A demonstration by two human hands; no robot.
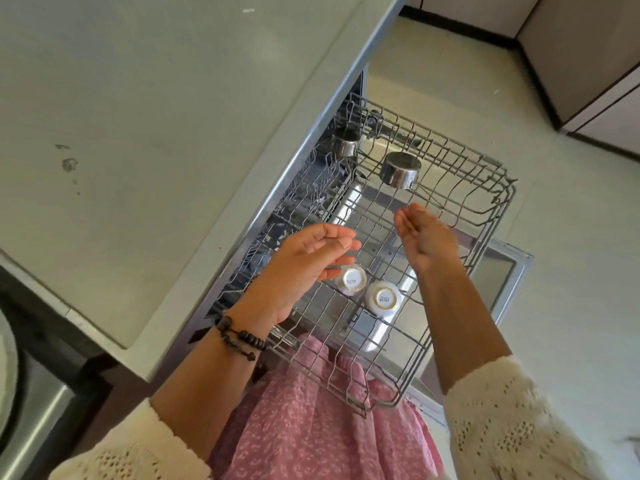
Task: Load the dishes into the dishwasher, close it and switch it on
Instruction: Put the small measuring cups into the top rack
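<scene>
The dishwasher's upper wire rack (pixel 485 216) is pulled out over the open door (pixel 502 271). Two white cups (pixel 382 298) stand upside down in its near part, the second cup (pixel 351 280) beside the first. A steel pot (pixel 400 169) lies upside down toward the far end, and another steel vessel (pixel 344 143) sits near the machine's opening. My left hand (pixel 304 265) hovers above the rack with relaxed fingers, holding nothing. My right hand (pixel 424 237) hangs over the rack's middle, fingers straight and empty, just short of the pot's handle.
A pale countertop (pixel 156 133) runs along the left, its edge over the dishwasher. A steel sink (pixel 20 393) shows at the lower left. Light floor (pixel 571 271) lies to the right, with cabinets (pixel 588 64) at the far right. My pink skirt is below the rack.
</scene>
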